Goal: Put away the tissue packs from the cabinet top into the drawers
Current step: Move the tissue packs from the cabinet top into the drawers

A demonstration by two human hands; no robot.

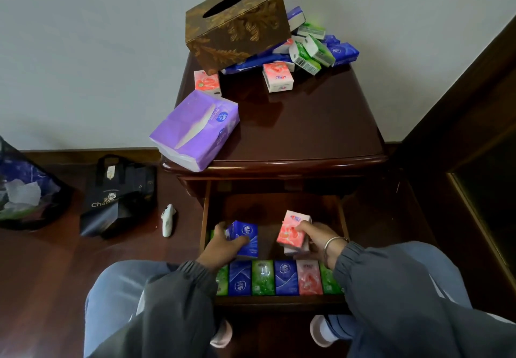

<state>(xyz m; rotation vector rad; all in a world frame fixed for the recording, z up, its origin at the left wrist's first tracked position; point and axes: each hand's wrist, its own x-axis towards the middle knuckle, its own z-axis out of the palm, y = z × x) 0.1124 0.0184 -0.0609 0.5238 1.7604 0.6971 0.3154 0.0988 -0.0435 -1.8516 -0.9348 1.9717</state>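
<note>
Two small packs are in hand over the open drawer [205, 212]: the left hand [220, 246] curls round a blue pack [247, 236], and the right hand [314, 239] pinches a pink pack [293, 232] (there may be a second, paler one under it; I cannot tell). Both are held upright just behind the front row [284, 277] of blue, green and pink packs that lines the drawer's near edge, so the step in hand looks like placing — starting or filling a second row.

The next move calls for lowering each pack beside its neighbours without tipping the row already standing, then letting go and reaching up again.

Much is left to do. On the cabinet top [307, 123] a heap of small packs [310, 50] lies at the back beside and partly under a brown tissue box [237, 20], and a large purple pack [195, 130] overhangs the front left corner — that one may need more room than the small ones.
</note>
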